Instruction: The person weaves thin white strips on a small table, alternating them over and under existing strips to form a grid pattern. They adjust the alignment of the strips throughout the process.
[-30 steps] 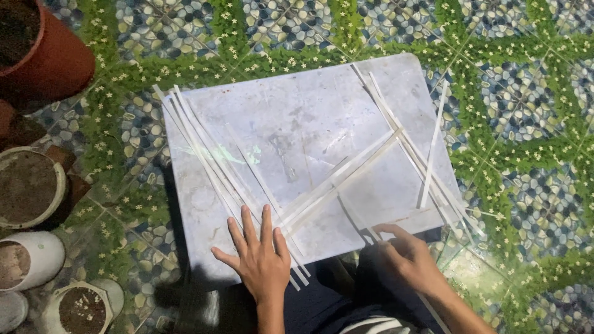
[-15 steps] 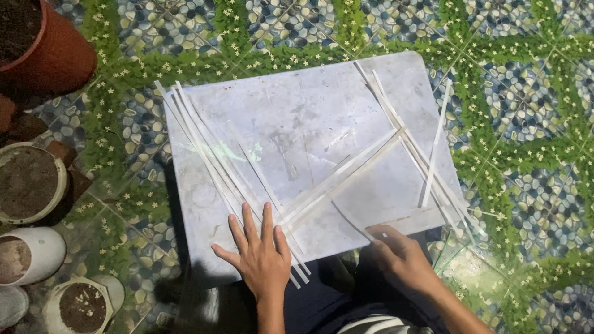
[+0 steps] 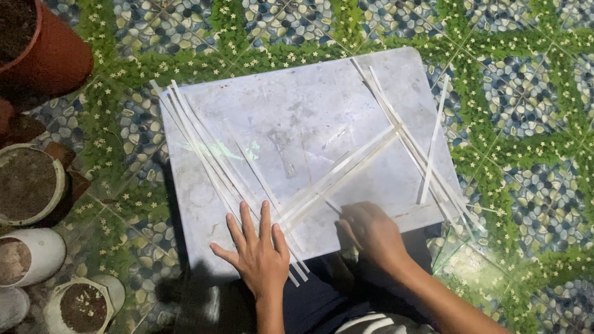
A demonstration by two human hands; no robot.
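1. Head view: left hand (image 3: 258,252) lies flat, fingers spread, pressing pale strips (image 3: 210,154) at the worktop's (image 3: 309,111) near edge.
2. Right hand (image 3: 370,230), fingers curled, pinches a thin strip (image 3: 333,206) there.

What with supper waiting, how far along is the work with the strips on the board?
Laid out on the board: a bundle of strips left, several right, two slanting across the middle. In hand: the left hand presses flat on the bundle; the right hand touches a short strip's end. Left: apparently most; the strips merely cross loosely.
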